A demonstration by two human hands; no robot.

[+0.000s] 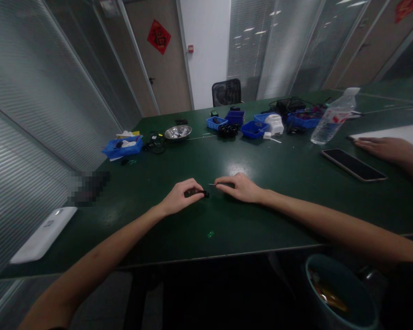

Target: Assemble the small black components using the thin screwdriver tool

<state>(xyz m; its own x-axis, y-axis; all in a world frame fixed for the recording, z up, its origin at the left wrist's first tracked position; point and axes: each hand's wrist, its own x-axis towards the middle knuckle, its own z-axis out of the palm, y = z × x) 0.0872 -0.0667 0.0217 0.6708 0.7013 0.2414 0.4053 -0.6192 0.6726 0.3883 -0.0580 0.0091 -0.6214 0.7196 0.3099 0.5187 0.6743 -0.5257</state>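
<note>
My left hand (181, 196) is closed around a small black part (205, 194), whose end sticks out past the fingertips to the right. Facing it, my right hand (239, 187) pinches a thin tool with a metal shaft (211, 184) that points left toward the black part. A short gap shows between the shaft's tip and the part. The tool's handle is mostly covered by my fingers, so its exact kind does not show. Nearer the table's front edge lies a small green piece (210, 234).
A metal bowl (178, 133), a blue basket (124, 147) and several blue bins (254, 129) stand farther back on the green table (172, 169). To the right are a water bottle (333, 120), a phone (354, 164) and another person's hand (385, 149). A bucket (342, 293) sits below the edge.
</note>
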